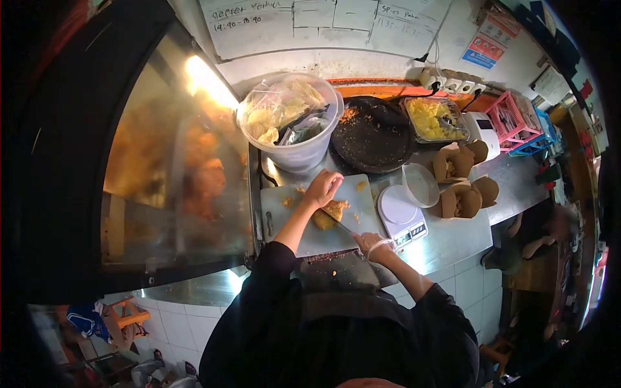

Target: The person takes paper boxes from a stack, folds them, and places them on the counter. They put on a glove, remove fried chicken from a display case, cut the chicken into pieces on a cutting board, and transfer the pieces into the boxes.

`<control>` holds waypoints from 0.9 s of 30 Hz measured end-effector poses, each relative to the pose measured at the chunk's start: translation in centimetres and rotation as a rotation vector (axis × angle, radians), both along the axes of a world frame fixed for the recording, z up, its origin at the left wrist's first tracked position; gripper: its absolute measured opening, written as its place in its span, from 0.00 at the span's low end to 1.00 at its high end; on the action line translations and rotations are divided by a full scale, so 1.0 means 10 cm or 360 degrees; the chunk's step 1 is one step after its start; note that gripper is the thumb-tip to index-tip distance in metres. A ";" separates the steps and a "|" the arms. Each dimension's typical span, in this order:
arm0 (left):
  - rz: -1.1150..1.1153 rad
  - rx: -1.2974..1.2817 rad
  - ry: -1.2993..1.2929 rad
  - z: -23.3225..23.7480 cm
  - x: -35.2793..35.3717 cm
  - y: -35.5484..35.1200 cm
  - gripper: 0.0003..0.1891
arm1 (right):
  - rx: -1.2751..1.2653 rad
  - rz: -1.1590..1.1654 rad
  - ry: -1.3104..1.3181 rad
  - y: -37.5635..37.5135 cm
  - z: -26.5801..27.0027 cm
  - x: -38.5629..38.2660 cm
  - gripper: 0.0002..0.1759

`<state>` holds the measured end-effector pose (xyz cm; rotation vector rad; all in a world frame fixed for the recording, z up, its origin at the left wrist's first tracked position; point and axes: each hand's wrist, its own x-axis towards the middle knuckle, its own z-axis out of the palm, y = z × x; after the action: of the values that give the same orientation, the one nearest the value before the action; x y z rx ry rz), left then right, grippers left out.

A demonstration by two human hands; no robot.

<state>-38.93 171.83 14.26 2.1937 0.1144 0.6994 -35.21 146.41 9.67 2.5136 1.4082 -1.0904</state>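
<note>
On a pale cutting board (291, 233) lies a piece of golden-brown fried food (328, 216), with crumbs and small bits around it. My right hand (372, 244), in a thin clear glove, is closed on the handle of a knife (341, 226), whose blade reaches left to the food. My left hand (322, 189) is just above the food, its fingers curled; whether they hold anything is hidden. A white kitchen scale (402, 213) stands right of the board, with a clear round container (420, 185) beside it.
A large bucket (294, 155) with bags and a dark stone mortar (372, 139) stand behind the board. Two open cardboard boxes (460, 200) and a tray of yellow pieces (435, 119) are at the right. A glass warming cabinet (181, 161) borders the left. Another person (550, 226) is far right.
</note>
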 end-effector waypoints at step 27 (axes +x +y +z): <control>0.0090 -0.0093 0.0042 0.00 -0.28 0.11 0.10 | 0.0040 0.0080 0.0126 0.19 0.53 -0.02 0.25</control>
<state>-41.73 172.96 14.28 2.1511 0.2088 0.6904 -35.41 148.35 14.98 2.4630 1.5050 -1.1827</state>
